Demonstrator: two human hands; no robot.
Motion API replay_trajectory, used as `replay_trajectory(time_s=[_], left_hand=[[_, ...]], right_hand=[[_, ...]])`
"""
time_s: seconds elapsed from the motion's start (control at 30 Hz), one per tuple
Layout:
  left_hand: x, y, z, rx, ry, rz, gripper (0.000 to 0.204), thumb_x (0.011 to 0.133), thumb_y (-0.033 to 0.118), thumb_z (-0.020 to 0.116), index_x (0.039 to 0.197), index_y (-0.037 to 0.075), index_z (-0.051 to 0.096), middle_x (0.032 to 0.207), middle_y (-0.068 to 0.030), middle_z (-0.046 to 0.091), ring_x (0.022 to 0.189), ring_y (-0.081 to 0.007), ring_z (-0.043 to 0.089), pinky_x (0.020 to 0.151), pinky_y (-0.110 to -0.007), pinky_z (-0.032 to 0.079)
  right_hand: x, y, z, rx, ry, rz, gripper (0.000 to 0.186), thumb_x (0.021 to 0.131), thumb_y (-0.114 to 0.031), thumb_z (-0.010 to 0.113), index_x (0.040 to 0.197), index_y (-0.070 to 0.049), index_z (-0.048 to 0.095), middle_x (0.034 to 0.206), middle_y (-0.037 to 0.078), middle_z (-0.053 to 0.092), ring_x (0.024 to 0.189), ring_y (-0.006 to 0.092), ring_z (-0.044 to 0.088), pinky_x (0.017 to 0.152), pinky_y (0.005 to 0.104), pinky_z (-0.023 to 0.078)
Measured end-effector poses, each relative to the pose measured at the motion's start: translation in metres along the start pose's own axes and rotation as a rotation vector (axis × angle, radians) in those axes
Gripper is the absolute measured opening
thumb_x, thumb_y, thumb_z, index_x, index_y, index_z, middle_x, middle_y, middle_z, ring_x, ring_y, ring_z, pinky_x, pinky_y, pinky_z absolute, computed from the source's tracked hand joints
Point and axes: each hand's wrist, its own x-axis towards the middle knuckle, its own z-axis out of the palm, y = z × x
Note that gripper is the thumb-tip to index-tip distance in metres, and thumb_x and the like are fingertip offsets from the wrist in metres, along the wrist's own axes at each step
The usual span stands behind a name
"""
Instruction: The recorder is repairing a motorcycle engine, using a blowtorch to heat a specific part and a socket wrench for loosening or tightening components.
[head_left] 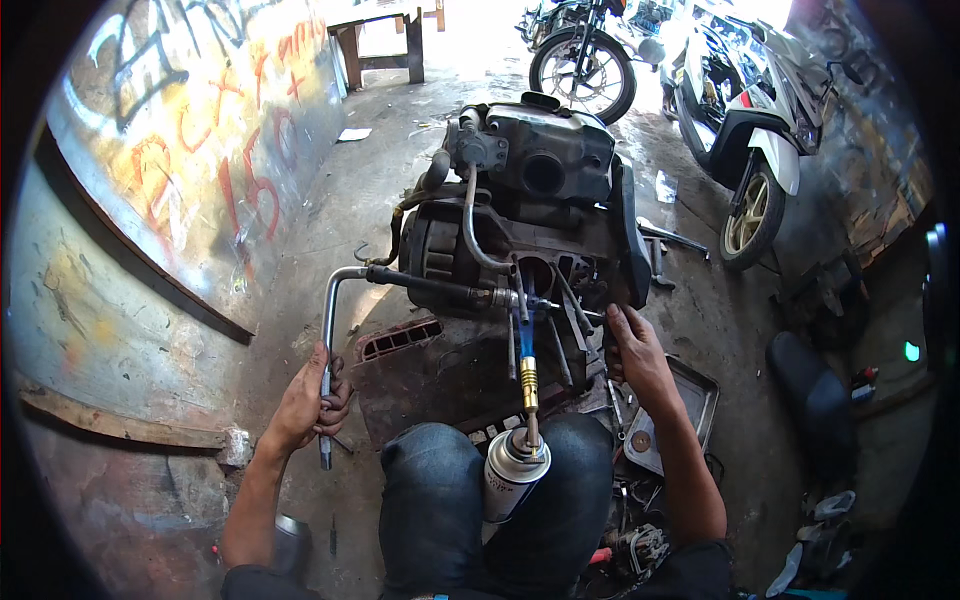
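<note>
The left hand is wrapped around a smooth, bent steel bar, while the right hand pinches a slim metal rod beside the greasy, blocky engine. The engine sits on the gritty floor, well in from its left edge; nearer, 2 denim knees flank a cylindrical can with a ribbed brass nozzle and blue flame.

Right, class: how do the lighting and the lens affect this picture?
Head view throughout: glare washes out the floor at the top; the dark engine sits in dimmer light; fisheye distortion bends the wooden rail at left; black borders both sides.
</note>
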Motion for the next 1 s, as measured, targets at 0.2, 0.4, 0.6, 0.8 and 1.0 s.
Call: replay_trajectory(time_s=[0.2, 0.4, 0.6, 0.8, 1.0], left_hand=[[-0.015, 0.008, -0.007, 0.084, -0.035, -0.016, 0.046, 0.099, 0.061, 0.029, 0.087, 0.017, 0.035, 0.052, 0.0042, 0.024, 0.035, -0.0044, 0.020, 0.031, -0.022, 0.016], [-0.012, 0.004, -0.006, 0.074, -0.056, -0.012, 0.046, 0.100, 0.060, 0.030, 0.087, 0.016, 0.034, 0.053, 0.0039, 0.025, 0.036, -0.0054, 0.022, 0.032, -0.023, 0.018], [-0.009, 0.003, -0.017, 0.148, -0.060, 0.020, 0.045, 0.100, 0.060, 0.029, 0.090, 0.016, 0.034, 0.051, 0.0036, 0.024, 0.034, -0.0062, 0.021, 0.032, -0.023, 0.017], [-0.004, -0.003, -0.016, 0.144, -0.050, 0.023, 0.044, 0.100, 0.059, 0.029, 0.088, 0.017, 0.034, 0.050, 0.0039, 0.025, 0.034, -0.0064, 0.021, 0.032, -0.024, 0.017], [0.001, -0.016, -0.008, 0.192, 0.032, 0.086, 0.044, 0.100, 0.058, 0.031, 0.088, 0.016, 0.035, 0.053, 0.0047, 0.026, 0.037, -0.0056, 0.023, 0.034, -0.024, 0.018]], right_hand=[[-0.001, -0.001, -0.001, 0.003, -0.006, 0.014, 0.031, 0.100, -0.041, 0.051, 0.095, -0.010, 0.050, 0.063, -0.007, 0.034, 0.048, 0.0028, 0.030, 0.041, 0.0224, 0.023], [-0.001, 0.000, -0.003, -0.067, 0.037, 0.002, 0.034, 0.100, -0.042, 0.051, 0.095, -0.009, 0.050, 0.065, -0.006, 0.037, 0.049, 0.0036, 0.032, 0.042, 0.0223, 0.027], [0.004, 0.000, -0.005, -0.118, -0.044, -0.039, 0.034, 0.101, -0.040, 0.050, 0.086, -0.010, 0.048, 0.065, -0.006, 0.038, 0.051, 0.0037, 0.034, 0.042, 0.0230, 0.029], [0.004, -0.001, -0.005, -0.114, -0.052, -0.009, 0.034, 0.101, -0.040, 0.050, 0.085, -0.010, 0.047, 0.063, -0.006, 0.036, 0.050, 0.0038, 0.034, 0.041, 0.0239, 0.028], [0.002, -0.003, -0.008, -0.104, -0.066, 0.016, 0.033, 0.101, -0.041, 0.051, 0.085, -0.013, 0.044, 0.065, -0.007, 0.035, 0.049, 0.0028, 0.031, 0.041, 0.0213, 0.026]])
